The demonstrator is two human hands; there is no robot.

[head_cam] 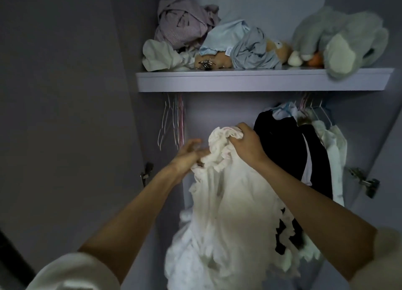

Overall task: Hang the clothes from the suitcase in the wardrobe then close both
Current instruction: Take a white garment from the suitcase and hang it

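White frilled cotton garment [226, 202] hangs bunched before the open lilac wardrobe [261, 81], right hand [245, 144] gripping its ruffled top, left hand [187, 157] blurred, its grip indeterminate; no hanger visibly threaded, so the limp fabric risks slipping floorward or snagging the neighbouring black hung garment [289, 146].

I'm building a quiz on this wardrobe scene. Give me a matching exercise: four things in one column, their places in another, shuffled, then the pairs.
Things:
1. white garment
2. empty hangers
3. black garment
4. grey plush toy

Places:
A. on the shelf's right end
B. hanging right of centre on the rail
C. gripped by the left hand and right hand
D. hanging at the rail's left end

Pairs: 1-C, 2-D, 3-B, 4-A
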